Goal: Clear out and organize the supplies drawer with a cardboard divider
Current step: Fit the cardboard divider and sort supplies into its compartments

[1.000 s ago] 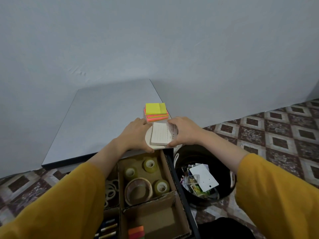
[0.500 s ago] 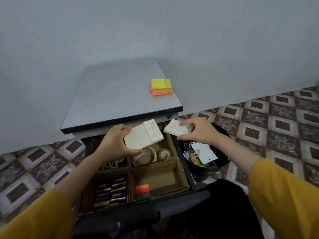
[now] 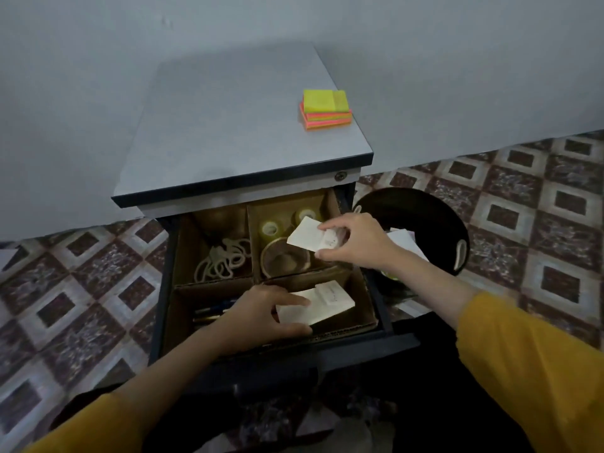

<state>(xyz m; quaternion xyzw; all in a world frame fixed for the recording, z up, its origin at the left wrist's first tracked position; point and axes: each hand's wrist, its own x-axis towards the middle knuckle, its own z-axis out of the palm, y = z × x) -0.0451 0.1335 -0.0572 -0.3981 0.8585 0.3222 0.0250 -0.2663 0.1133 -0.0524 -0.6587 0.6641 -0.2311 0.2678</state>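
In the drawer (image 3: 381,310), the left hand (image 3: 264,313) grips a white notepad (image 3: 322,304) low in the near right compartment of the cardboard divider (image 3: 215,284). Pushed sideways, it could buckle the thin wall. Behind it, the right hand (image 3: 354,241) pinches a smaller pad (image 3: 305,238) over the tape rolls (image 3: 284,259). That light hold might slip, dropping it there. Sticky notes (image 3: 325,109) wait on the cabinet top (image 3: 228,132).

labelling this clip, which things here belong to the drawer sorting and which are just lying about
Job: drawer, cardboard divider, larger white pad in left hand, smaller white pad in right hand, tape rolls, rubber bands, sticky notes.
Lying about: black bin, tiled floor.
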